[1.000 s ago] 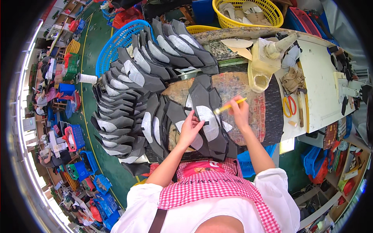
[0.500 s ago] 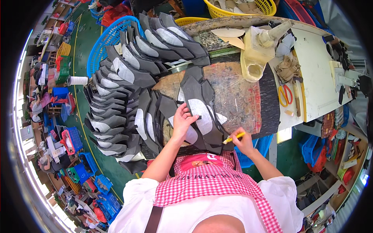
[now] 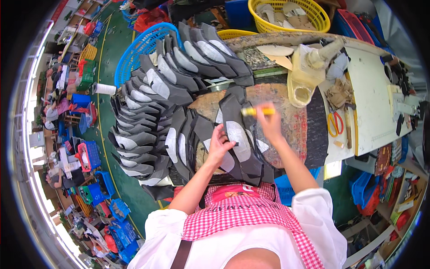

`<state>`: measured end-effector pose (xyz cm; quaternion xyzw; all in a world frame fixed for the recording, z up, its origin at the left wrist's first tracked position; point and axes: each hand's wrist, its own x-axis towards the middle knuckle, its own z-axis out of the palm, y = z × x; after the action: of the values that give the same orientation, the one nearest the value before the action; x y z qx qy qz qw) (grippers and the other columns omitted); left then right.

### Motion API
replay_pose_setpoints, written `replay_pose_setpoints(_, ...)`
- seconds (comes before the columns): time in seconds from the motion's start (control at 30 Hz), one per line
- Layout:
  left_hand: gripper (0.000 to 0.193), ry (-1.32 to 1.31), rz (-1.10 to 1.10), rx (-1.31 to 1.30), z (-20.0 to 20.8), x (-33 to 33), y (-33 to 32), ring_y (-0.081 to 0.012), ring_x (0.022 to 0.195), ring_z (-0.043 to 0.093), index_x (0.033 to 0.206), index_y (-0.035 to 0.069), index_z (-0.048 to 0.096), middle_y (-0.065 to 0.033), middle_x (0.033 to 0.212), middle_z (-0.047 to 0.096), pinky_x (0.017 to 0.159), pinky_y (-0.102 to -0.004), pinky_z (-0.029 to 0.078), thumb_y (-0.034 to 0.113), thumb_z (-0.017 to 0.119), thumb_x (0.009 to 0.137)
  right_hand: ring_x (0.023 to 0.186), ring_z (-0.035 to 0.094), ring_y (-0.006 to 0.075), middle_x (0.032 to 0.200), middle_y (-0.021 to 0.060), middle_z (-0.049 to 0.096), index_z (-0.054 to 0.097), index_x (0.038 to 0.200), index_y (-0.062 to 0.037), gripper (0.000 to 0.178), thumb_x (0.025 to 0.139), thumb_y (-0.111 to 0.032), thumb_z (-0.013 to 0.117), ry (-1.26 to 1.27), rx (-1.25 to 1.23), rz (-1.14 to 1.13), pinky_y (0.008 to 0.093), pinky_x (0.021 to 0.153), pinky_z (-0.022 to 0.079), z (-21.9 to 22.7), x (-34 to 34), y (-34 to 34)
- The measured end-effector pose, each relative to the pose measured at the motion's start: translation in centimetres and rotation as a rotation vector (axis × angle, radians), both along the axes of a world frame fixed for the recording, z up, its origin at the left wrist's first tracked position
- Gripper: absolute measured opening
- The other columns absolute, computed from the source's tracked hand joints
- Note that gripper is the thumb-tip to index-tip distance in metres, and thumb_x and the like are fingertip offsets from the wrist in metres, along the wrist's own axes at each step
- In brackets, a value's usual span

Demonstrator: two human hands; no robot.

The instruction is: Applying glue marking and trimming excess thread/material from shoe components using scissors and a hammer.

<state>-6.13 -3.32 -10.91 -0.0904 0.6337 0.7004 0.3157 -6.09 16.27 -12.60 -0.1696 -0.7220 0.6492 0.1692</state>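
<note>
Several dark grey shoe-upper pieces with pale grey patches lie overlapping in front of me. My left hand [image 3: 218, 147] rests at the left edge of the top piece [image 3: 238, 136], fingers apart and thumb stretched over it near a small black tab. In my right hand [image 3: 270, 124] is a yellow-handled brush [image 3: 253, 111]. It points left above the upper right side of that piece, and motion blurs both hand and brush; whether the tip touches the piece I cannot tell. Beyond them stands a yellowish, crusted glue pot [image 3: 307, 74].
Stacks of like pieces [image 3: 134, 134] fan out at the left and far side. A blue basket [image 3: 127, 62] and a yellow basket [image 3: 291, 22] stand beyond. Orange-handled scissors [image 3: 333, 123] lie on the white tabletop [image 3: 371, 98] at right, with crumpled brown material [image 3: 339, 93] nearby.
My right hand has moved away from the near lower corner of the piece to its far upper side, carrying the brush. My left hand stays at the piece's left edge. The whole view has shifted slightly.
</note>
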Motion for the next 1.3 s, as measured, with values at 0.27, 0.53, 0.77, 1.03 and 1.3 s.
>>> replay_pose_setpoints(0.27,0.065,0.453,0.158,-0.042,11.0,-2.1,-2.8,-0.0199,0.114,0.042,0.124,0.005,0.037,-0.0085,0.128,0.037,0.087,-0.0326,0.045,-0.007,0.063,0.065,0.071,0.056,0.0135,0.077,0.0079,0.058,0.053,0.080,-0.0025,0.004,0.078,-0.003,0.057,-0.215,0.018,0.041,0.0259,0.066,0.044,-0.5,6.8,2.4)
replay_pose_setpoints(0.53,0.062,0.958,0.486,-1.000,5.7,-25.6,-15.7,-0.0255,0.106,0.048,0.127,-0.003,0.037,-0.0168,0.123,0.041,0.088,-0.0342,0.042,0.009,0.066,0.073,0.058,0.046,0.0077,0.068,0.0001,0.053,0.054,0.077,-0.0028,0.014,0.085,-0.014,0.057,0.089,0.485,-0.304,0.0222,0.055,0.039,3.8,1.8,11.9)
replay_pose_setpoints(0.77,0.046,0.469,-0.188,-0.273,3.1,-6.6,-1.9,-0.0157,0.098,0.054,0.124,0.002,0.043,-0.0092,0.107,0.055,0.086,-0.0288,0.043,0.010,0.059,0.081,0.051,0.049,0.0052,0.067,0.0016,0.058,0.054,0.077,-0.0058,0.013,0.087,-0.015,0.052,0.023,-0.125,-0.265,0.0190,0.044,0.037,3.6,4.9,7.7)
replay_pose_setpoints(1.03,0.058,0.221,-0.360,-0.321,-1.2,0.7,0.5,-0.0135,0.086,0.055,0.130,-0.003,0.034,-0.0112,0.108,0.054,0.074,-0.0257,0.048,0.005,0.060,0.078,0.065,0.059,0.0127,0.074,0.0063,0.063,0.054,0.083,-0.0017,0.015,0.084,-0.016,0.056,-0.118,-0.226,-0.164,0.0242,0.060,0.046,-0.2,2.4,2.4)
replay_pose_setpoints(1.3,0.050,-0.065,-0.181,-0.012,-2.8,0.3,0.3,-0.0110,0.086,0.056,0.122,-0.006,0.042,-0.0078,0.103,0.058,0.072,-0.0226,0.046,0.001,0.061,0.076,0.075,0.062,0.0183,0.083,0.0100,0.062,0.054,0.082,-0.0049,0.011,0.074,-0.004,0.062,-0.037,0.085,0.272,0.0289,0.066,0.048,-0.3,18.0,-1.8)
